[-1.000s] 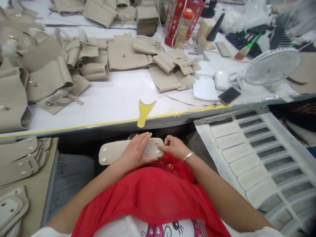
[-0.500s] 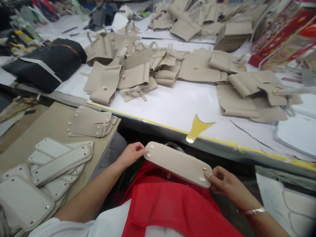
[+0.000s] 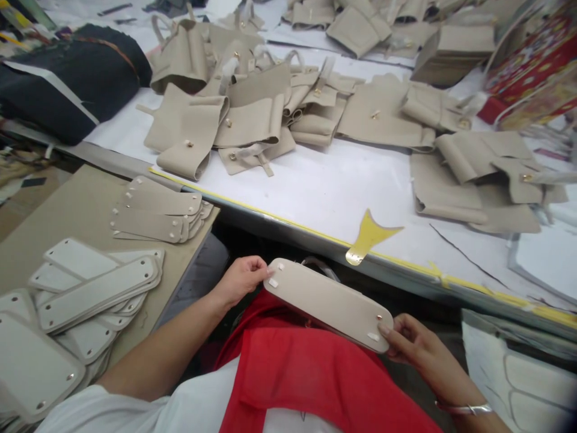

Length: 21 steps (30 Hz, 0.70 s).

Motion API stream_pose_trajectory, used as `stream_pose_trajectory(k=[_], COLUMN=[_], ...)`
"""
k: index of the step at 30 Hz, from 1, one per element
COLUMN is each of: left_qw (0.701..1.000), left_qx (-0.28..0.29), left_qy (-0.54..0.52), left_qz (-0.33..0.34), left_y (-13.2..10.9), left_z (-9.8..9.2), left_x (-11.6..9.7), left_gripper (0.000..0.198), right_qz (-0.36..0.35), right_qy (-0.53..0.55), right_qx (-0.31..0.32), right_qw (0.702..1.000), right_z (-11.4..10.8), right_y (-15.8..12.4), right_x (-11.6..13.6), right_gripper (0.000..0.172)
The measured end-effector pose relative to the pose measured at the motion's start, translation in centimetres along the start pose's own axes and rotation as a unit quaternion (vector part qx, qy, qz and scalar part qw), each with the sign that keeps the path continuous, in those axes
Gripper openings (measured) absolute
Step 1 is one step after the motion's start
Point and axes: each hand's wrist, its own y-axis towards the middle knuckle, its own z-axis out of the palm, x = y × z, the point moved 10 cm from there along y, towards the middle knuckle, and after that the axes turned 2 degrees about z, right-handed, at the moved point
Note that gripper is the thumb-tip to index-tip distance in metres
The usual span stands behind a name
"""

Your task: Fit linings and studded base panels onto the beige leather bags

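Observation:
A long beige oval panel [image 3: 327,302] with small metal studs and white tabs near its ends lies across my lap, over a red cloth [image 3: 315,379]. My left hand [image 3: 241,279] pinches its left end between thumb and fingers. At the panel's right end, my right hand [image 3: 417,346] grips the edge, a silver bangle on that wrist. The panel sits tilted, left end higher in the picture.
A side board [image 3: 76,210] at my left carries a stack of beige studded panels [image 3: 157,216] and a stack of white panels [image 3: 90,288]. The white worktable [image 3: 324,186] ahead holds several beige bag pieces [image 3: 252,120], a yellow scraper [image 3: 369,237], a black bag [image 3: 72,84].
My view swung left from the table's right side to its left side. My hands went from pressing the panel's middle and right end to holding both ends, the panel now turned aslant.

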Motion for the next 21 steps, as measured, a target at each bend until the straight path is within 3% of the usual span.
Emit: stream_pose_trajectory(k=[3, 9, 21], left_qw=[1.000, 0.991, 0.987], left_qx=[-0.004, -0.035, -0.063], left_qy=[-0.002, 0.123, 0.140], left_qz=[0.011, 0.041, 0.045], left_y=[0.1, 0.4, 0.1], left_z=[0.0, -0.5, -1.1], left_x=[-0.2, -0.9, -0.7], left_gripper=[0.035, 0.034, 0.034], right_qz=[0.003, 0.000, -0.001], right_qy=[-0.007, 0.021, 0.046], right_qx=[0.001, -0.006, 0.001], right_qw=[1.000, 1.000, 0.999], right_z=[0.1, 0.0, 0.1], right_y=[0.0, -0.4, -0.3], right_x=[-0.1, -0.2, 0.0], right_gripper=[0.040, 0.040, 0.041])
